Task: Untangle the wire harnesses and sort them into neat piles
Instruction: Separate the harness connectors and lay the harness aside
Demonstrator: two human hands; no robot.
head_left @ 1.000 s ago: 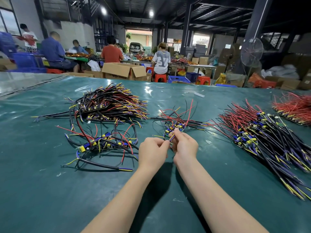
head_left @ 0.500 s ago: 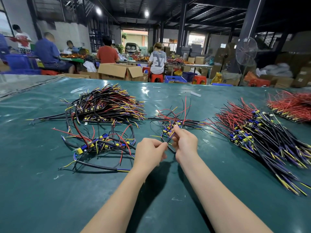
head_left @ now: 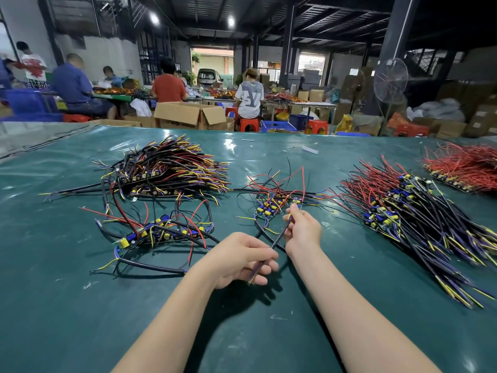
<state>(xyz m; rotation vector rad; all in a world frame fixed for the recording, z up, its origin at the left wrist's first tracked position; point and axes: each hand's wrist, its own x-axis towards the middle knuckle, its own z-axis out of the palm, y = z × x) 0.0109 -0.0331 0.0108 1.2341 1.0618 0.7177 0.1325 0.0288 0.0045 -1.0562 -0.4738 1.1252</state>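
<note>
In the head view, our left hand [head_left: 242,258] has drawn back toward the lower middle of the frame, fingers curled round the striped end of a black lead [head_left: 279,238]. A second ago both hands sat together at the small tangle [head_left: 271,203] in the centre. Our right hand [head_left: 302,232] pinches the same lead higher up, just below that tangle. The lead runs straight between them, so we judge one harness is coming free. On the worktop [head_left: 80,319], a dark pile [head_left: 172,168] lies upper left, a long pile [head_left: 403,208] at right, and a loose cluster [head_left: 161,232] at left.
</note>
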